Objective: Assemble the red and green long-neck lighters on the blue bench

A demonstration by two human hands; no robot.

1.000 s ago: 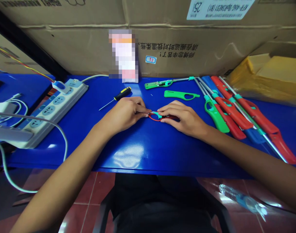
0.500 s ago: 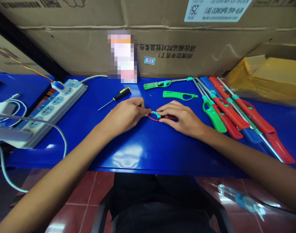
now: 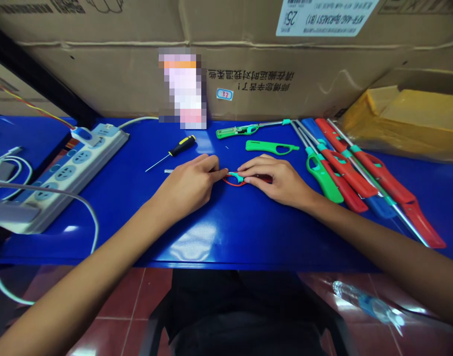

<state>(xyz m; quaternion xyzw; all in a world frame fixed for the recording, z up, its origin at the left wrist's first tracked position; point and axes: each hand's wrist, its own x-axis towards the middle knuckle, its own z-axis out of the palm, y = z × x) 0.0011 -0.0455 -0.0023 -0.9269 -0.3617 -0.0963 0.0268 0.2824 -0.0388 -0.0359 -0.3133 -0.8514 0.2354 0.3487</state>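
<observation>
Low over the blue table, a red long-necked lighter (image 3: 232,183) with a teal trigger lies between my two hands. My left hand (image 3: 199,180) pinches its neck end, and a metal tip pokes out to the left behind that hand. The fingers of my right hand (image 3: 276,178) are closed around the handle end, hiding much of it. Just beyond my hands are a green lighter with its inside exposed (image 3: 236,131) and a loose green handle shell (image 3: 273,147). A screwdriver (image 3: 182,146) with a black and yellow handle rests beyond my left hand.
Several red, green and blue lighters (image 3: 360,173) are piled to the right. A power strip (image 3: 67,173) with cables stands at the left. Cardboard (image 3: 256,54) walls off the back, with a yellow package (image 3: 412,123) at right. A plastic bottle (image 3: 367,301) lies on the floor.
The view has shifted slightly. My left fingers have moved a little along the red lighter, and its metal tip now shows to the left of my left hand. The right hand keeps its grip.
</observation>
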